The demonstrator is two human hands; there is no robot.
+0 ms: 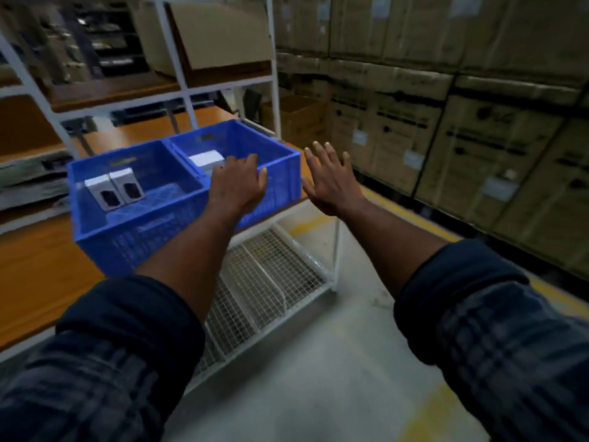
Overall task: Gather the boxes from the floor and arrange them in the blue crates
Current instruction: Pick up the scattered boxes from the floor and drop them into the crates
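Right at the bottom of the frame you've got both forearms coming in, dark plaid left sleeve [127, 346] and right sleeve [494, 330] pushed up past the wrists. Under them is grey concrete floor [318, 384] with a yellow line [446, 232] running along the right side. A white wire-mesh shelf [255, 282] sits low under the tabletop [38, 266], which is orange wood.

Now the hands. The left hand [237, 186] is palm-down over the near rim of the right blue crate [285, 177], fingers loosely stretched out into the crate and the thumb by the rim. It isn't gripping anything as far as I can see. The fingertips end just beside a white box [205, 159] lying toward the back left of that crate, but honestly I can't tell if they touch it. The right hand [331, 181] is up in the air just to the right of the crate, fingers spread wide, holding nothing and touching nothing.

The left blue crate [127, 247] butts right up against the other one on the tabletop. Inside it are two small white boxes [114, 188] with dark pictures on them, side by side and touching, leaning against the far left wall.

Further back there's a white metal rack with a big brown carton [216, 36] on its upper shelf, and stacked cardboard cartons [478, 148] fill the right side. It's all pretty blurry back there.
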